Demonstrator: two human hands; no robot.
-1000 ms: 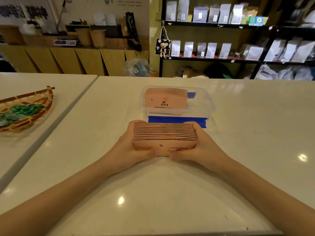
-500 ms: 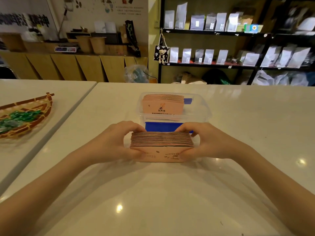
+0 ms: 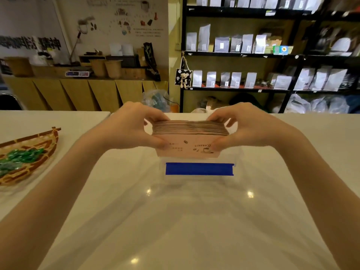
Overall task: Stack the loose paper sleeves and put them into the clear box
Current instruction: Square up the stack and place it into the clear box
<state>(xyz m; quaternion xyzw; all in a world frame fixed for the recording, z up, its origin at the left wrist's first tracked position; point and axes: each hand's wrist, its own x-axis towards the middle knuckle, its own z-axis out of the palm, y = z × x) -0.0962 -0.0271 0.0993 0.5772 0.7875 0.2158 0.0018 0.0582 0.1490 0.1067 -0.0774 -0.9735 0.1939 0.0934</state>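
A thick stack of pink paper sleeves (image 3: 189, 141) with small printed coffee drawings hangs in the air, gripped at its two ends by my left hand (image 3: 134, 127) and my right hand (image 3: 247, 127). The stack is directly above the clear box (image 3: 238, 160), whose near wall carries a strip of blue tape (image 3: 198, 168). The stack and my hands hide most of the box and whatever lies inside it.
The box stands on a white glossy table (image 3: 175, 221). A woven basket (image 3: 39, 151) holding green wrapped items rests on a neighbouring table at the left. Behind are black shelves of pouches (image 3: 243, 61) and a wooden counter (image 3: 87, 90).
Both hands have lifted the stack off the table and carried it forward, so it now hangs over the clear box. The sleeves seen earlier inside the box are now hidden.
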